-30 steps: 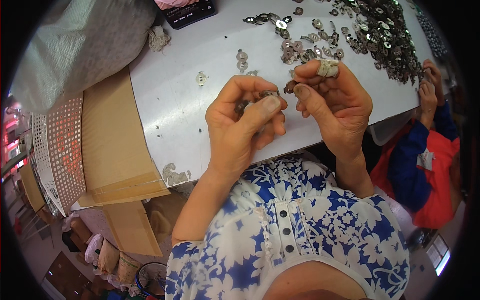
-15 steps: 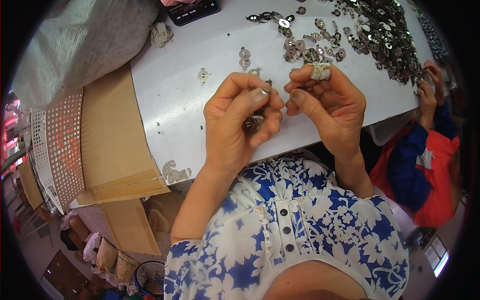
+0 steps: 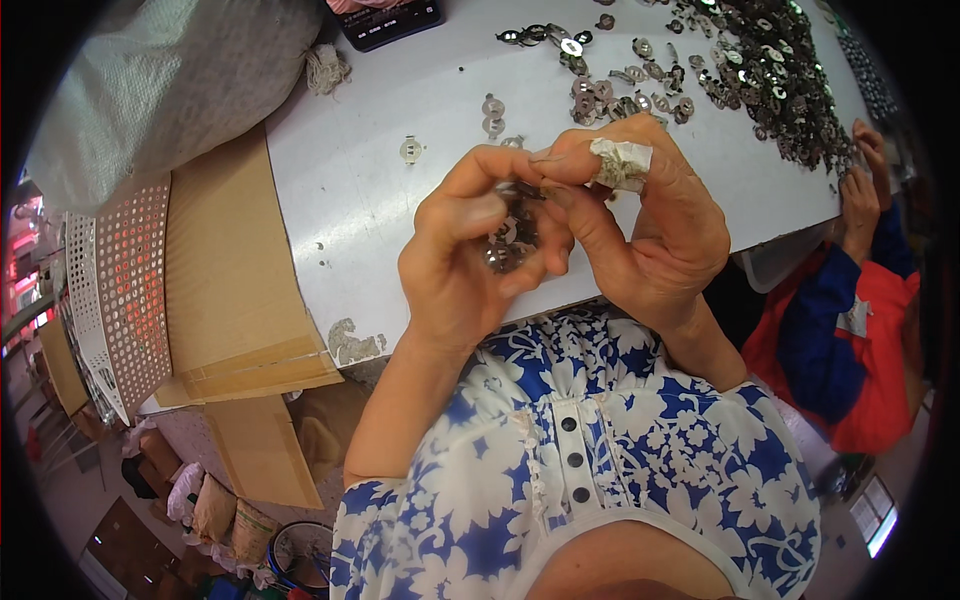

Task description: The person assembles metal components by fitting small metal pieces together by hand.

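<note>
My left hand (image 3: 455, 245) is cupped over the table's near edge, with several small, shiny metal pieces (image 3: 505, 245) in its curled fingers. My right hand (image 3: 655, 225), white tape (image 3: 621, 164) wrapped round one finger, meets it from the right. Its thumb and forefinger are pinched together against the left fingertips; what lies between them is mostly hidden, though a dark metal edge shows there. Beyond my hands, flat silvery pieces (image 3: 493, 115) lie in a short row, and a single slotted one (image 3: 410, 150) lies to their left.
A big heap of metal pieces (image 3: 780, 85) covers the far right of the white table (image 3: 360, 210), with a looser cluster (image 3: 595, 98) beside it. A phone (image 3: 395, 25), a white sack (image 3: 190, 90) and cardboard (image 3: 225, 260) stand around. At right, another person's hands (image 3: 862, 190) touch the heap's edge.
My right hand has moved left, so its fingertips now meet those of my left hand. The left thumb has drawn back, baring more of the metal pieces in the palm.
</note>
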Demonstrator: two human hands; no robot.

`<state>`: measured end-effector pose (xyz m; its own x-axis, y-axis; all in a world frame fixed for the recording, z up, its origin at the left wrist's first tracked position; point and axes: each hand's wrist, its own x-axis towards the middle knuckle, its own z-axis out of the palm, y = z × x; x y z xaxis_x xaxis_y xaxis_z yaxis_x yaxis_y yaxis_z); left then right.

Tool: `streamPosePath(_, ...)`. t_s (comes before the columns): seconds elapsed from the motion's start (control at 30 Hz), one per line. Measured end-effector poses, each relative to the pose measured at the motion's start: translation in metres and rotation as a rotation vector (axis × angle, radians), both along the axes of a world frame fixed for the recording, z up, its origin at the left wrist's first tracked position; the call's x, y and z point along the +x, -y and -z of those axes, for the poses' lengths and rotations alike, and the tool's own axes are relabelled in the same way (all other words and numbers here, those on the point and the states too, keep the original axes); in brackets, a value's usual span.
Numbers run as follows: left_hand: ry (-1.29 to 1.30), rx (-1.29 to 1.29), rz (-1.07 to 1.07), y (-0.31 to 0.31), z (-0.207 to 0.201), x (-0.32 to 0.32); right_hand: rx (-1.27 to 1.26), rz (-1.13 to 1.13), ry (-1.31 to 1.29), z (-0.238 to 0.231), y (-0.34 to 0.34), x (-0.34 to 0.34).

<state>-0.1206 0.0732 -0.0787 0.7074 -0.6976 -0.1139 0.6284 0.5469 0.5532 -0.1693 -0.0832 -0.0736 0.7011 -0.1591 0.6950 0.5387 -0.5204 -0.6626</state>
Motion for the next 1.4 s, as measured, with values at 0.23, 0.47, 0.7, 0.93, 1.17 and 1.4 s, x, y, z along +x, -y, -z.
streamPosePath(0.23, 0.112, 0.242, -0.022, 0.006, -0.006, -0.002, -0.133, 0.02, -0.034, -0.009, -0.003, -0.005)
streamPosePath(0.47, -0.036, 0.073, -0.001, -0.001, -0.001, -0.001, -0.354, -0.068, -0.076, -0.018, -0.004, -0.008)
streamPosePath(0.7, -0.089, 0.073, -0.023, 0.0, -0.002, -0.001, -0.336, -0.112, -0.07, -0.012, 0.002, -0.007)
streamPosePath(0.93, -0.113, -0.078, -0.058, -0.004, 0.006, 0.002, 0.041, -0.072, -0.351, -0.009, 0.008, -0.012)
streamPosePath(1.17, -0.167, -0.18, -0.051, -0.015, 0.006, 0.004, -0.542, 0.172, -0.198, 0.014, 0.01, -0.001)
streamPosePath(1.4, -0.095, -0.022, -0.098, -0.015, 0.004, -0.001, -0.437, 0.168, -0.243, 0.015, 0.01, -0.001)
